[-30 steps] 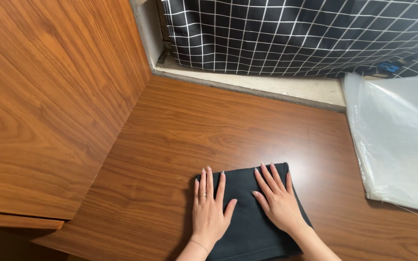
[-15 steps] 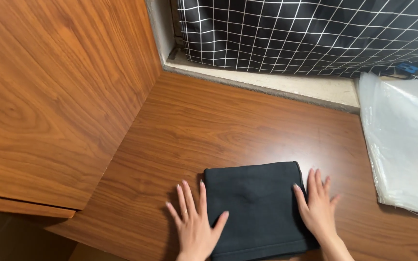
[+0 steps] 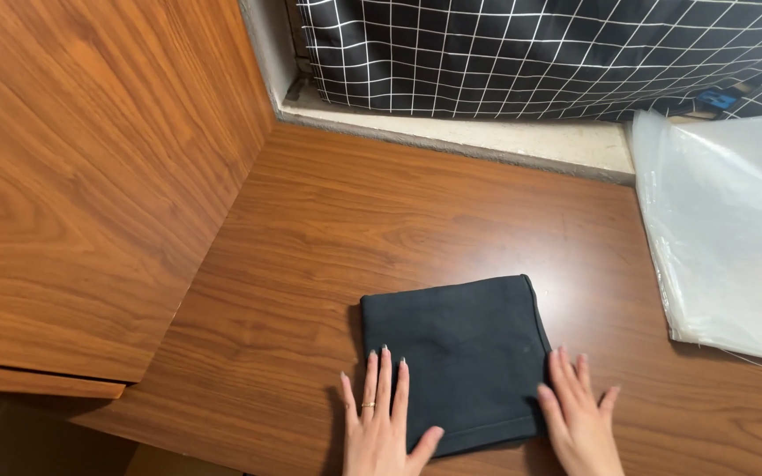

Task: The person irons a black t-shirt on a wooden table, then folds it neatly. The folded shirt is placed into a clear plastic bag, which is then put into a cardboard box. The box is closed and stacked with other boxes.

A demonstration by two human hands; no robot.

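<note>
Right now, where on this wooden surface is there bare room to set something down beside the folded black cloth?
The widest bare patch of the wooden surface lies between the folded black cloth and the checked curtain, running left to the wood panel. A narrower strip separates cloth and clear plastic sheet. The near edge is crowded: left hand and right hand flank the cloth.

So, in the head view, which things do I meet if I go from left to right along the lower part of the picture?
Wooden panel → left hand → folded black cloth → right hand → clear plastic sheet.
</note>
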